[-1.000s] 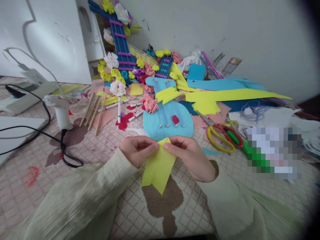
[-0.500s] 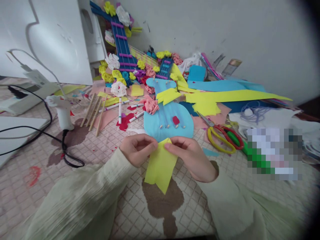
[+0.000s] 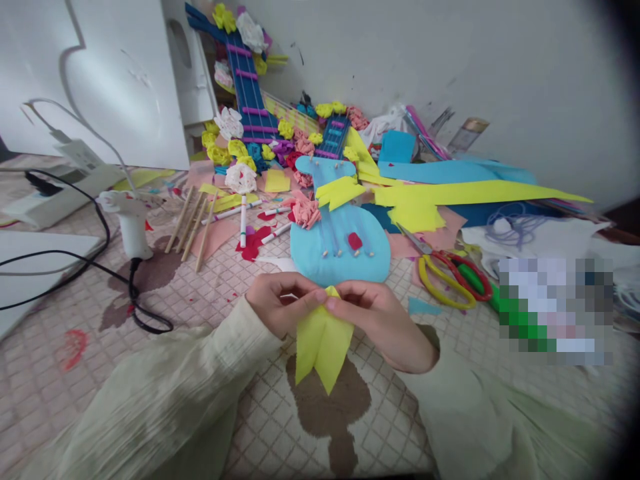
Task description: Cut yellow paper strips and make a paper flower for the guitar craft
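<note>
Between my two hands hangs a piece of yellow crepe paper [image 3: 323,347], pinched together at its top edge and notched into two points at the bottom. My left hand [image 3: 283,303] grips its upper left side between thumb and fingers. On the upper right side, my right hand [image 3: 383,320] pinches the same paper, and the two thumbs nearly meet. Just beyond my fingers lies a light blue paper guitar [image 3: 340,243] with strings and a red patch. A notched yellow paper strip [image 3: 340,193] lies across its neck.
Scissors [image 3: 450,273] with red and yellow handles lie at the right. A white glue gun [image 3: 127,223] with a black cord stands at the left, beside wooden sticks [image 3: 193,227] and several markers [image 3: 243,220]. Behind are paper flowers [image 3: 240,179] and a dark blue guitar neck [image 3: 247,87].
My hands have drawn closer together, gathering the top of the yellow paper. The paper now looks narrower, with a fold down its middle. The view has shifted slightly.
</note>
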Motion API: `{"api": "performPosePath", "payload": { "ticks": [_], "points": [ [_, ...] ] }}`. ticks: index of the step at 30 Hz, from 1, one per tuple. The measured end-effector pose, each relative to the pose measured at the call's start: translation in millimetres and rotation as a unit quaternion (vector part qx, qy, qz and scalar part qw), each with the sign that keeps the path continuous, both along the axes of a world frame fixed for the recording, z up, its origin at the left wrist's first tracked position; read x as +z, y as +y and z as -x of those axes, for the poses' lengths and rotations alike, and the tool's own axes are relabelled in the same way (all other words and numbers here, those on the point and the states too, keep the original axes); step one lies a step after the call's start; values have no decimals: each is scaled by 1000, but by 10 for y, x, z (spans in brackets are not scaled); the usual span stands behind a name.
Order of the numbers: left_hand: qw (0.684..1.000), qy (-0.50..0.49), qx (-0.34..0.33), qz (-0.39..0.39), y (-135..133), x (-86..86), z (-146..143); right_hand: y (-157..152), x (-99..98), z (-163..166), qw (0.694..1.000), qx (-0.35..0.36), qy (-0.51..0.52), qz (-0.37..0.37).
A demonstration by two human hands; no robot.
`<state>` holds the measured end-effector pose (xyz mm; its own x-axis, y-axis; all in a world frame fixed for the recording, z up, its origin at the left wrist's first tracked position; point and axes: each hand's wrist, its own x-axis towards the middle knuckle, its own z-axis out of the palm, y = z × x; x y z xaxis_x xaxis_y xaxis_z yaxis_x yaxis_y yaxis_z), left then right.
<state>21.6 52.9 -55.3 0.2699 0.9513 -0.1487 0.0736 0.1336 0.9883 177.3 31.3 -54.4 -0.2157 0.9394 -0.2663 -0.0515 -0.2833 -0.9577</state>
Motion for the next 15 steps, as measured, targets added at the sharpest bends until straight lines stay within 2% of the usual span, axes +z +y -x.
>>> {"api": "performPosePath", "payload": {
  "ticks": [9, 15],
  "points": [
    [999, -34, -20, 1, 0, 12, -38, -14, 14, 14, 1000, 25, -11, -4],
    [999, -38, -10, -20, -3, 1, -48, -21, 1, 19, 1000, 28, -5, -7]
  ]
}}
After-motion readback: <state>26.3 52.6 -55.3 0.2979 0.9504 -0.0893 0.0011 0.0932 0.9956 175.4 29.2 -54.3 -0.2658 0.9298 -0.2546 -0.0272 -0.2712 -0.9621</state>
